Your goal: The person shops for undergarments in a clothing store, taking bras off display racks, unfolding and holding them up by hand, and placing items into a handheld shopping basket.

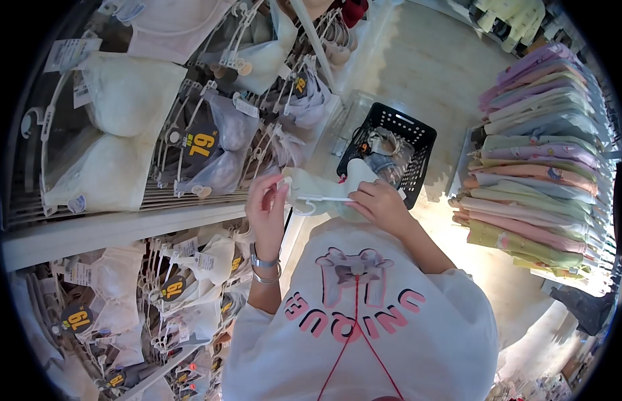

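Observation:
A pale green bra [300, 182] on a white plastic hanger [327, 198] is held in front of my chest. My left hand [265, 202], wearing a watch and a bangle, pinches the bra's left end between thumb and fingers. On the other side, my right hand [381, 202] is closed around the right end of the hanger, its fingers partly hiding the fabric. The hanger's hook [303, 208] hangs down toward me. A whitish flap of fabric [359, 174] stands up beside my right fingers.
Bras [127, 97] on hangers fill the rack at left, with price tags [200, 142]. A lower rail [90, 237] runs beneath them. Ahead, a black basket [424, 150] holds packaged items. Folded-looking pastel garments [538, 167] hang in a row at right.

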A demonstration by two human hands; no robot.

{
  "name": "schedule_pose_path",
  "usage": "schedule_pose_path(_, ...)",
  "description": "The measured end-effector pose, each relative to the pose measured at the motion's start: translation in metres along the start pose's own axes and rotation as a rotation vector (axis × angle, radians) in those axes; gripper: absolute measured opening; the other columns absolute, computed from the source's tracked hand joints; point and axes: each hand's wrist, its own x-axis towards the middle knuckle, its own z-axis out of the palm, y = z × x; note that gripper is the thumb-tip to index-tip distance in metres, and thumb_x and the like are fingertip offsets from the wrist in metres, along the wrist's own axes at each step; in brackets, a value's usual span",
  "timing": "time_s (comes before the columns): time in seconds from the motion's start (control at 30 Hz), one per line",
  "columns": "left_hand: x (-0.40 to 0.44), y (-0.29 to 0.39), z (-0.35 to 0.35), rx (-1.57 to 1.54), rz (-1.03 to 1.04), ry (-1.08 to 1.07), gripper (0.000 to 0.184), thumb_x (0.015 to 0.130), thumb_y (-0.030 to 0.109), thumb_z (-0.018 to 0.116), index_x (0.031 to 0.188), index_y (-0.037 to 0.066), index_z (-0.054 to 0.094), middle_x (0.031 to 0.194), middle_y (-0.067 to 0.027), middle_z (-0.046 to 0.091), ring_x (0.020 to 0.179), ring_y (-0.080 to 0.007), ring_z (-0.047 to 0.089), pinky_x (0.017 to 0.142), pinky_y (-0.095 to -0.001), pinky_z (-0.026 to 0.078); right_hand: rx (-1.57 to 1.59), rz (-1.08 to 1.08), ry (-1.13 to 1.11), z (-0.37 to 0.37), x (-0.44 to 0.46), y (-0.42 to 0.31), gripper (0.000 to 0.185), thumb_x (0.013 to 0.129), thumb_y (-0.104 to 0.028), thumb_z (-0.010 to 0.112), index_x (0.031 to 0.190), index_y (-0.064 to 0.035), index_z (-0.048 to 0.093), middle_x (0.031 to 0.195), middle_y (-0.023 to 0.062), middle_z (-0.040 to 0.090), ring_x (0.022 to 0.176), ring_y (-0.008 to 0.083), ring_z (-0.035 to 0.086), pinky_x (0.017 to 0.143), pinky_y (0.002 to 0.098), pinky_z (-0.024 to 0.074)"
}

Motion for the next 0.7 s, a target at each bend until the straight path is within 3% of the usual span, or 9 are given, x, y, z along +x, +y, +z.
schedule_pose_path(0.13, 0.015, -0.002, -0.002, 0.247, 0.130, 0.017, 0.018, 0.079, -0.005, 0.064, 0.097, -0.001, 0.061, 0.103, -0.0075, 0.057, 0.085, -0.0116, 0.053, 0.073, -0.0231, 0.046, 0.106, -0.068, 0.073, -0.004, 0.003, 0.000, 0.014, 0.076, -0.017, 0.067, 0.081, -0.0060, 0.059, 0.076, 0.0057, 0.055, 0.067, 0.0226, 0.054, 0.061, 0.0332, 0.0424)
schedule_pose_path(0.23, 0.024, 0.007, -0.002, 0.340, 0.233, -0.026, 0.014, 0.077, -0.005, 0.063, 0.090, 0.001, 0.063, 0.096, -0.0083, 0.061, 0.082, -0.0145, 0.058, 0.083, -0.0303, 0.045, 0.164, -0.102, 0.129, -0.008, 0.005, 0.001, 0.015, 0.075, -0.014, 0.068, 0.083, -0.0047, 0.060, 0.076, 0.0058, 0.055, 0.067, 0.0225, 0.055, 0.060, 0.0334, 0.0416)
schedule_pose_path(0.33, 0.030, 0.016, -0.009, 0.591, 0.406, -0.109, 0.008, 0.077, -0.001, 0.062, 0.084, 0.003, 0.061, 0.085, -0.0078, 0.064, 0.081, -0.0226, 0.061, 0.101, -0.0450, 0.035, 0.204, -0.113, 0.163, -0.013, 0.007, -0.003, 0.014, 0.074, -0.010, 0.069, 0.083, -0.0024, 0.063, 0.072, 0.0080, 0.054, 0.064, 0.0251, 0.054, 0.059, 0.0344, 0.0416)
schedule_pose_path(0.43, 0.030, 0.018, -0.014, 0.503, 0.377, -0.154, 0.005, 0.078, -0.002, 0.060, 0.081, 0.003, 0.060, 0.083, -0.0060, 0.064, 0.079, -0.0227, 0.062, 0.105, -0.0492, 0.029, 0.213, -0.082, 0.174, -0.014, 0.004, -0.003, 0.014, 0.074, -0.011, 0.068, 0.084, -0.0030, 0.062, 0.072, 0.0076, 0.054, 0.064, 0.0246, 0.054, 0.059, 0.0344, 0.0414)
schedule_pose_path(0.7, 0.022, 0.021, -0.019, 0.471, 0.336, -0.339, 0.014, 0.077, -0.007, 0.056, 0.086, 0.003, 0.061, 0.081, -0.0107, 0.062, 0.072, -0.0264, 0.060, 0.107, -0.0481, 0.031, 0.283, -0.013, 0.200, -0.009, -0.001, -0.004, 0.013, 0.074, -0.009, 0.068, 0.084, -0.0027, 0.063, 0.071, 0.0081, 0.054, 0.063, 0.0251, 0.053, 0.060, 0.0345, 0.0416)
